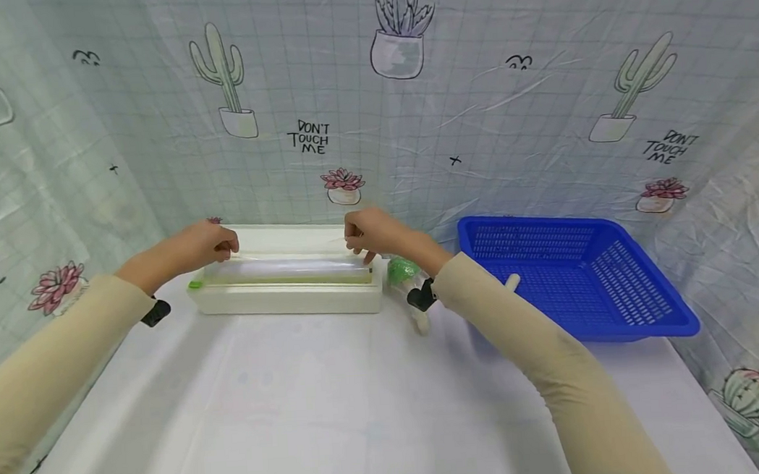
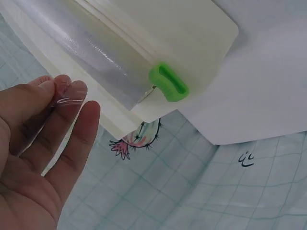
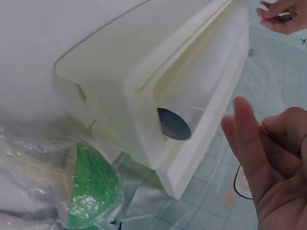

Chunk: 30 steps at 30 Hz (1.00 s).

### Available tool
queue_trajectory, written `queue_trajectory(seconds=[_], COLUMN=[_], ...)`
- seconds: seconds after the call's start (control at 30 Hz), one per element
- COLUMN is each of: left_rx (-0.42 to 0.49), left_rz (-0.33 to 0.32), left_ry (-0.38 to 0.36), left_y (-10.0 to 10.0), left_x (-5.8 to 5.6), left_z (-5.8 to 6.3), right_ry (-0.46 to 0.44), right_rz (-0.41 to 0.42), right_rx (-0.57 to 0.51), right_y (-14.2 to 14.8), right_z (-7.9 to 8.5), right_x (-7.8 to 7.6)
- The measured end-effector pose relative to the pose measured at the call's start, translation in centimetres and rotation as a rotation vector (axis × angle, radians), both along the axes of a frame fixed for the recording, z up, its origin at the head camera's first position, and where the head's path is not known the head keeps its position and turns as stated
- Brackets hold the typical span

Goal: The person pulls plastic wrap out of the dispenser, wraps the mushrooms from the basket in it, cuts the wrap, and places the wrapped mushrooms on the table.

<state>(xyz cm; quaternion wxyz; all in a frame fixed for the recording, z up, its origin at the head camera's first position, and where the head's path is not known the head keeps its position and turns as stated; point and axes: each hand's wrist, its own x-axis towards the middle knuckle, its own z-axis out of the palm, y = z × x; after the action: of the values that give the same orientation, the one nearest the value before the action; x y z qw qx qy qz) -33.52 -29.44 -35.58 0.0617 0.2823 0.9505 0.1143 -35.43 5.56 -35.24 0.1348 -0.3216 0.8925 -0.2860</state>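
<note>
A long white cling film dispenser (image 1: 288, 300) stands at the back of the table with its lid up. Inside it lies a shiny roll of cling film (image 1: 283, 267), whose dark hollow end shows in the right wrist view. At the dispenser's left end sits a green slider (image 2: 168, 82). My left hand (image 1: 207, 246) pinches a clear edge of film (image 2: 71, 95) between thumb and fingers. Above the other end, my right hand (image 1: 375, 231) pinches the film between thumb and finger. Faint, nearly transparent film stretches between both hands.
Right of the dispenser lies a plastic-wrapped item with a green part (image 3: 96, 187), partly behind my right wrist. A blue perforated basket (image 1: 642, 271) stands at the right, with a pale rod-like end (image 1: 511, 282) near its left side. A printed curtain (image 1: 271, 178) hangs close behind.
</note>
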Motion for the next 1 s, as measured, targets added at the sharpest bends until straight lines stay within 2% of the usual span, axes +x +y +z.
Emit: queue_trajectory(seconds=[0.1, 0.2, 0.33, 0.47, 0.77, 0.93, 1.0], left_rx=[0.03, 0.052, 0.048, 0.052, 0.053, 0.052, 0.054], left_rz=[0.055, 0.085, 0.069, 0.053, 0.049, 0.017, 0.017], left_ry=[-0.043, -0.066, -0.034, -0.002, 0.058, 0.087, 0.094], left_y=[0.1, 0.1, -0.2, -0.4, -0.3, -0.3, -0.4], left_x=[0.3, 0.5, 0.7, 1.1, 1.8, 2.0, 2.1], left_z=[0.4, 0.4, 0.1, 0.0, -0.1, -0.3, -0.3], right_ry=[0.0, 0.043, 0.055, 0.018, 0.055, 0.007, -0.044], right_rz=[0.014, 0.026, 0.002, -0.041, -0.072, -0.079, -0.083], right_rx=[-0.044, -0.047, -0.077, -0.117, -0.084, -0.127, -0.183], right_y=[0.2, 0.3, 0.4, 0.5, 1.9, 2.1, 1.8], right_z=[-0.4, -0.6, -0.7, -0.7, 0.1, 0.0, -0.1], right_x=[0.1, 0.2, 0.4, 0.4, 0.8, 1.4, 1.6])
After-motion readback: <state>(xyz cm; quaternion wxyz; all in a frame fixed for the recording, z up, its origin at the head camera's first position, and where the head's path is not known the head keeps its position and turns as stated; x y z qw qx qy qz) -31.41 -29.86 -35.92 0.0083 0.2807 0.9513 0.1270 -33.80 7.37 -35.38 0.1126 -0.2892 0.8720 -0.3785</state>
